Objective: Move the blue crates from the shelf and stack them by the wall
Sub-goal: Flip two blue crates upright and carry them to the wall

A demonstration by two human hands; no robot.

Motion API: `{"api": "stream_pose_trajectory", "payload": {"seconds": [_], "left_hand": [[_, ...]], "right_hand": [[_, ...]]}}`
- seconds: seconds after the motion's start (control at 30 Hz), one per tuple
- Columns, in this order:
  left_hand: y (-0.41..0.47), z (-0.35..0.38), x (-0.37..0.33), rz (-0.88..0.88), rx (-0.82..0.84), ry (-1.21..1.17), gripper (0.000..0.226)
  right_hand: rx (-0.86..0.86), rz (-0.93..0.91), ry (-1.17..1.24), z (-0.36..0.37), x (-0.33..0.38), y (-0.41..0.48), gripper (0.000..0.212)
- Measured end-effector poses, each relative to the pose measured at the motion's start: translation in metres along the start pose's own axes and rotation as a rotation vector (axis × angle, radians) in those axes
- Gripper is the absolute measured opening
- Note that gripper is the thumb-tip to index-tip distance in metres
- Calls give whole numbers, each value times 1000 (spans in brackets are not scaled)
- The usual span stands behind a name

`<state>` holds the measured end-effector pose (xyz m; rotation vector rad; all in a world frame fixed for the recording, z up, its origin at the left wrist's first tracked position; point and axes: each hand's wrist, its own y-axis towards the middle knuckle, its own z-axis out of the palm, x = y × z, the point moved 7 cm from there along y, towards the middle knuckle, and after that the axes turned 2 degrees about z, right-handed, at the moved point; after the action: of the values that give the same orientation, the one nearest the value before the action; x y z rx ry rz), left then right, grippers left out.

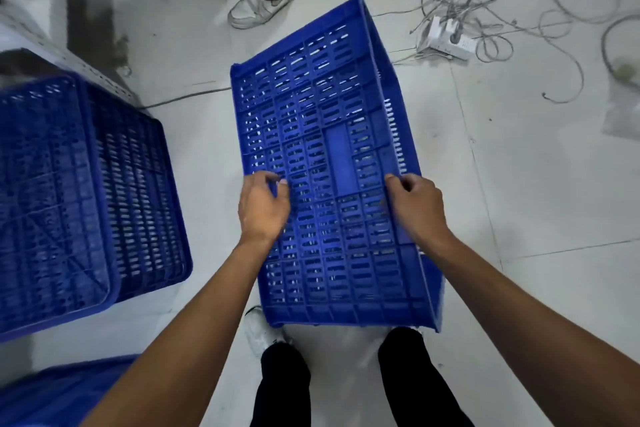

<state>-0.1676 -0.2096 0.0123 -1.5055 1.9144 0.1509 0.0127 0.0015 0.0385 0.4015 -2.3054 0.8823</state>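
Head view: blue crate [332, 166] held between both hands, base facing up, above the feet.
Left hand [263, 208]: fingers curled round its left edge.
Right hand [415, 208]: grips its right edge.
Progress: judged midway; second crate [86, 201] and third crate [52, 392] lie left of the left hand.

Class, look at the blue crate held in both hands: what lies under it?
Under the blue crate, pale floor shows through its slots, and a white shoe pokes out at its near edge. The crate covers the rest of that shoe and most floor below.

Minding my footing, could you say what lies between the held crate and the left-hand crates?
Head view: only pale floor, with a thin cable crossing its far end.
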Motion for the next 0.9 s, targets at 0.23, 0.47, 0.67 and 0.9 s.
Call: {"api": "stream_pose_trajectory", "payload": {"seconds": [0.23,0.47,0.67,0.9], "left_hand": [[-23,-9,-30,123,140,-219,24],[-18,-28,7,-31,123,-277,52],[13,-59,81,-160,84,19,40],[37,-80,155,-300,94,133,21]], "right_hand": [[193,-58,13,64,37,-26,49],[511,-144,-89,142,60,-64,41],[632,-66,-191,174,42,-72,37],[674,-48,-466,184,11,-58,29]]}}
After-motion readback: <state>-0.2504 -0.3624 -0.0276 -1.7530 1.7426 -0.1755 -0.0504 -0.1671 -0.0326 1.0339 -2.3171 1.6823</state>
